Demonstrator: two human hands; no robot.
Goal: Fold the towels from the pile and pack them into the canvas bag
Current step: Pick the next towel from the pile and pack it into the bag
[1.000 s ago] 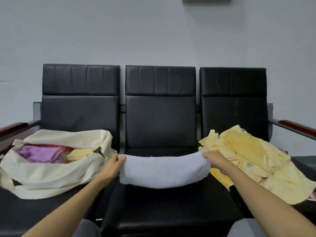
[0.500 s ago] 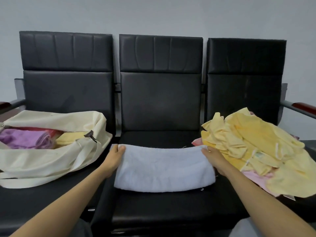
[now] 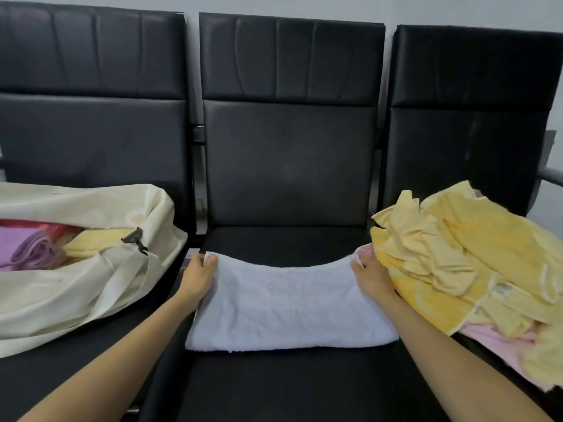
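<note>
A pale blue-white towel lies folded on the middle black seat. My left hand pinches its far left corner and my right hand pinches its far right corner. The cream canvas bag lies open on the left seat, with purple, red and yellow folded towels inside. A loose pile of yellow and pink towels covers the right seat.
Three black padded chairs stand joined in a row against a pale wall. A black clip hangs at the bag's mouth. A grey armrest juts out at the far right.
The towel has come down from hanging between my hands to lying on the middle seat. Both hands keep their corners, and my view has tilted downward and closer.
</note>
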